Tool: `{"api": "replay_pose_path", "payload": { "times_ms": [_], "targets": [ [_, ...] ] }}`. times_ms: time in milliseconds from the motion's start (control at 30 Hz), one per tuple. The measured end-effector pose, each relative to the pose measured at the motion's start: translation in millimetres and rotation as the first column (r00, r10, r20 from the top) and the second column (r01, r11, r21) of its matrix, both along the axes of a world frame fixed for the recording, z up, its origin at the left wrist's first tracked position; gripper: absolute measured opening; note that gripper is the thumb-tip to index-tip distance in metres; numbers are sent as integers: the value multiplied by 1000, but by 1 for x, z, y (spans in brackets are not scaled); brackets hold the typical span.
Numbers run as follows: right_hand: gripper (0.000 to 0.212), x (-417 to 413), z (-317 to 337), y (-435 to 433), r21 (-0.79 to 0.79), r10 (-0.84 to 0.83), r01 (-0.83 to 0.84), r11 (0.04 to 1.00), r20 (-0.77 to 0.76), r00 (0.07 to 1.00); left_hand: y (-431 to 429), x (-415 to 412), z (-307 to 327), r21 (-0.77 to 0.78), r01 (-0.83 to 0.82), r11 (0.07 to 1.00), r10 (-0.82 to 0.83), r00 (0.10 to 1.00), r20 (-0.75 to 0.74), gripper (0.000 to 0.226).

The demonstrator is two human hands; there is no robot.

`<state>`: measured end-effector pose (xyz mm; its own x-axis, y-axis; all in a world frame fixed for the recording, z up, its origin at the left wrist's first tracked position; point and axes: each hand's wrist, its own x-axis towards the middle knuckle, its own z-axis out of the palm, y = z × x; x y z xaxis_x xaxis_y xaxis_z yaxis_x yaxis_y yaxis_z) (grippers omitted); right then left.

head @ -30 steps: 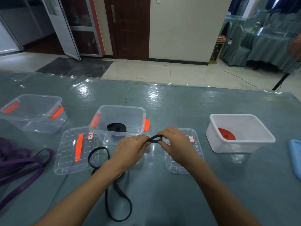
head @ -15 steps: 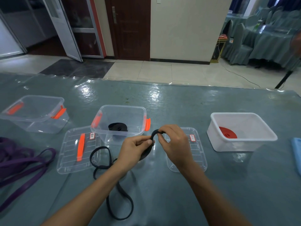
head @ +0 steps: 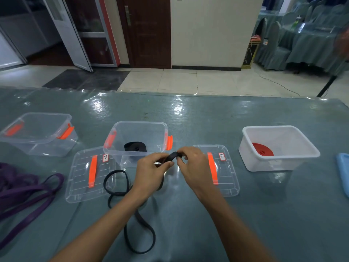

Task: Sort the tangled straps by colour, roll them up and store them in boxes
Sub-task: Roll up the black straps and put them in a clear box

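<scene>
tabletop [head: 188,114]: three boxes [head: 138,123], two lids [head: 81,178]; left grip [head: 149,174], right grip [head: 196,167] pinch one black strap [head: 172,156].

cream wall [head: 207,31], dark wooden door [head: 149,31], pale tiled floor [head: 188,82]

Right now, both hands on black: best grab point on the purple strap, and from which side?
I'd take the purple strap at its free loop end, from above and from the right. That loop lies flat and open on the table, apart from the clear lid, while the rest bunches in a tangle at the left edge. Left hand and right hand both pinch the black strap.
</scene>
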<state>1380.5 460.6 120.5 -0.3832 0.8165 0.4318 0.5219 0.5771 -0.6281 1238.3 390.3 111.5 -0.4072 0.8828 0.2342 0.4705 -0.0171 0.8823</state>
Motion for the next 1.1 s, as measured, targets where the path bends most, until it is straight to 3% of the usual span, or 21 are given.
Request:
{"api": "replay_pose_path", "payload": {
  "times_ms": [67,233,367,500,700,767,833,900,1000,1100],
  "targets": [
    [4,1,2,2,-54,-13,17,998,61,998,1,0,1,12,5,1000,-4,996,-89,19],
    [6,3,12,1,-429,-153,3,903,-315,937,1,4,2,32,-7,999,8,1000,-12,30],
    [3,3,13,-3,-670,-247,-117,733,-422,872,0,8,-3,32,-15,999,12,998,64,29],
    [3,5,12,-6,-774,-302,-246,583,-487,819,0,11,-5,49,27,998,-33,991,129,24],
    [7,5,3,-14,-845,-316,-324,425,-474,822,2,5,-6,66,31,997,-35,998,58,28],
    [8,7,3,-14,-821,-223,-306,483,-453,863,1,-2,-4,43,60,997,-58,998,-32,24],
    [15,11,4,-12,-696,-77,-199,689,-344,936,0,-15,-1,-26,120,992,-123,969,-214,19],
    [33,15,8,-7,-476,95,-161,865,-159,983,1,-28,6,-144,190,971,-234,871,-431,9],
    [21,15,19,3,-238,323,-279,930,170,931,4,-32,19,-261,226,939,-342,710,-616,13],
    [10,13,25,9,-219,338,-291,931,224,914,5,-30,28,-288,246,925,-377,676,-634,16]
  ]
}}
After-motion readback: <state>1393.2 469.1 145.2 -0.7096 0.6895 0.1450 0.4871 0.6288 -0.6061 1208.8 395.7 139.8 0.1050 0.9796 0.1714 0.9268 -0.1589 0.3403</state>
